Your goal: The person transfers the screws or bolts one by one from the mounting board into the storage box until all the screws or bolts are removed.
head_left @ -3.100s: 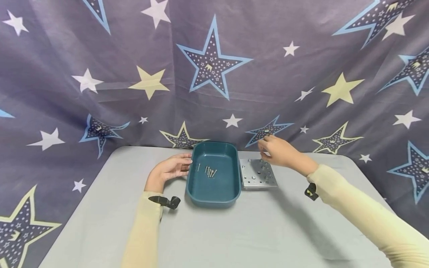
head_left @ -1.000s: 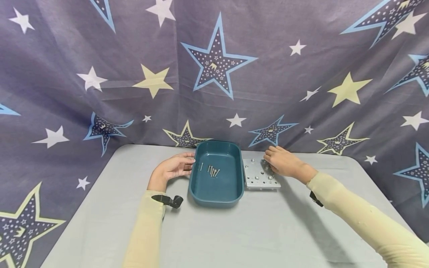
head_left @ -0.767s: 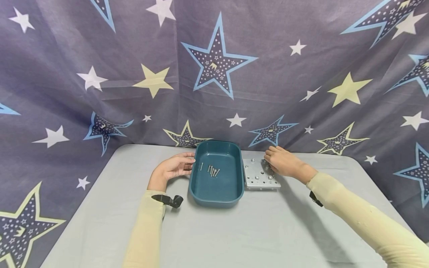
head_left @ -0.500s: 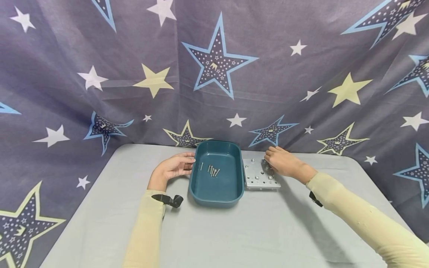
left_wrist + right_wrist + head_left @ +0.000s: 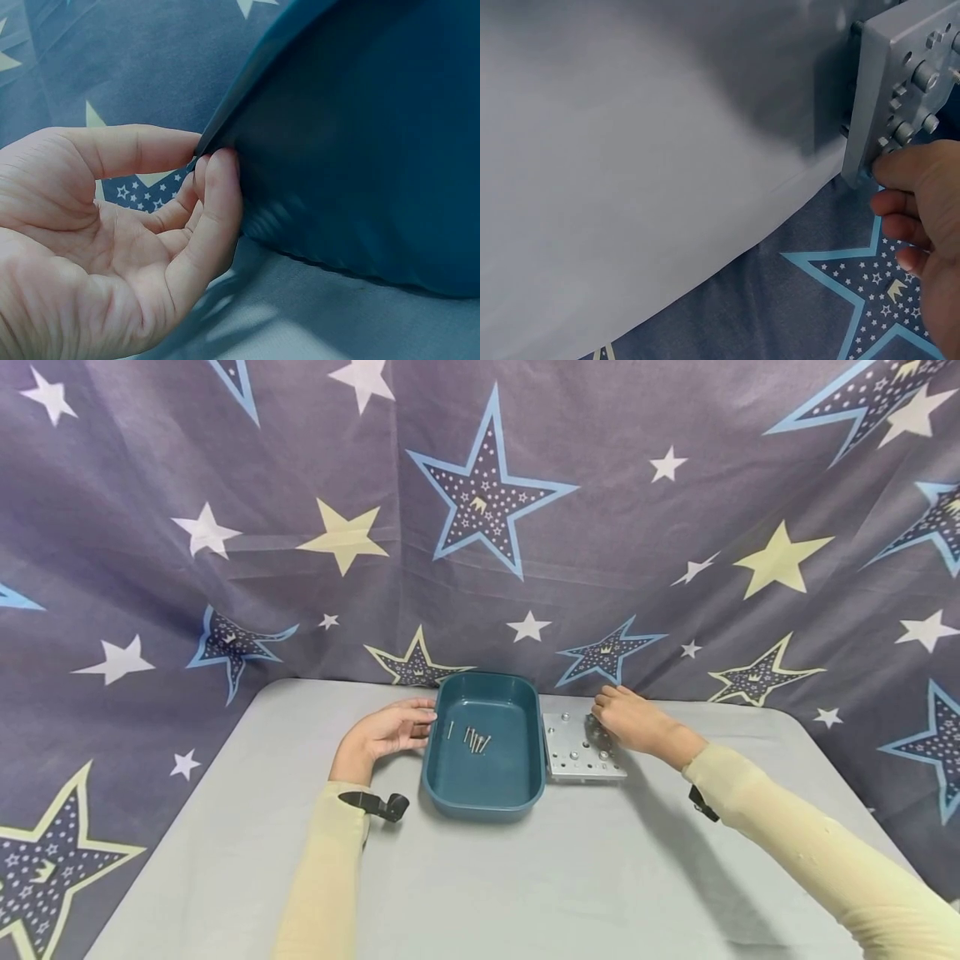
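Head view: the teal tray (image 5: 483, 789) stands on the worktop (image 5: 450, 885), its long axis running from near side to far side; loose screws (image 5: 476, 742) lie on the tray's floor, most in a cluster a little left of its centre, one apart toward its left wall, all pointing roughly along that same axis; the metal plate (image 5: 564, 745) sits just beside the tray's right wall, near square, with no marked long axis; the left hand (image 5: 386, 732) is at the tray's left wall, toward its far end; the right hand (image 5: 630, 721) is at the plate's far corner, the one away from the tray, so that the plate extends from this grip toward the tray and the near side; the right hand is plainly nearer to the plate, the left nearer to the screws, with the tray's left wall between; a star-patterned cloth (image 5: 427, 597) hangs behind the tray. Left wrist view: the left grip holds the tray at its rim, fingers bent, tips against edge and outer wall. Right wrist view: bolts (image 5: 925, 77) stand in the plate; one right fingertip touches its corner, other fingers bent; whether this grip grasps a bolt cannot be told.
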Demonstrator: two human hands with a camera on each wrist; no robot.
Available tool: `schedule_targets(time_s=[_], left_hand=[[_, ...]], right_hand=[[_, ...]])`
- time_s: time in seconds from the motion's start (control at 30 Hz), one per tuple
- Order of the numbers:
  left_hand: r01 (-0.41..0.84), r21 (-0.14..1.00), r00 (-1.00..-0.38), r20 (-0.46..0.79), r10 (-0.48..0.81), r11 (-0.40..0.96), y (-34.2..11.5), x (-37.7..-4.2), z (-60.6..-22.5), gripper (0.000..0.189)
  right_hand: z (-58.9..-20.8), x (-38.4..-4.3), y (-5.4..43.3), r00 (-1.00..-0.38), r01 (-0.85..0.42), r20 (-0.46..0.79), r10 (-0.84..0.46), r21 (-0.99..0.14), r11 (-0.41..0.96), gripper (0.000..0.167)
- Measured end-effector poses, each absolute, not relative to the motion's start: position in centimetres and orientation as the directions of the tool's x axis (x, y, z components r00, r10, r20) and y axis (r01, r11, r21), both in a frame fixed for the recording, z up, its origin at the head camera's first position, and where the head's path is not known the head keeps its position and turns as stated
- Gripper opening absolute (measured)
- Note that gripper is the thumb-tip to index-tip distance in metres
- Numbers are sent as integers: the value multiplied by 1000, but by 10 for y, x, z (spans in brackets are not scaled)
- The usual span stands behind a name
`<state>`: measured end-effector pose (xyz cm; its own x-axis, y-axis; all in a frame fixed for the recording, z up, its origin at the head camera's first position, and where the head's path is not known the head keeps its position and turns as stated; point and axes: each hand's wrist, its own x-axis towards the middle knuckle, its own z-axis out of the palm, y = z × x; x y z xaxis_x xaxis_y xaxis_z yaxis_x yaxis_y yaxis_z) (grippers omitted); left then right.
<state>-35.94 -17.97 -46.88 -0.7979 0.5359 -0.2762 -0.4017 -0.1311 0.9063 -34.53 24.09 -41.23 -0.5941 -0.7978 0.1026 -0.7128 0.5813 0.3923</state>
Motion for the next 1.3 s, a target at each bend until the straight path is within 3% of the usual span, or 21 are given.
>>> schedule_targets(time_s=[0.53, 1.3], left_hand=[[-408, 902, -794, -276, 542, -138, -181, -359, -467, 36], [-399, 908, -793, -275, 543, -123, -180, -359, -469, 43]], right_hand=[[-415, -348, 240, -620, -697, 95, -779, 388, 603, 20], [-418, -349, 243, -659, -689, 109, -744, 309, 655, 18]])
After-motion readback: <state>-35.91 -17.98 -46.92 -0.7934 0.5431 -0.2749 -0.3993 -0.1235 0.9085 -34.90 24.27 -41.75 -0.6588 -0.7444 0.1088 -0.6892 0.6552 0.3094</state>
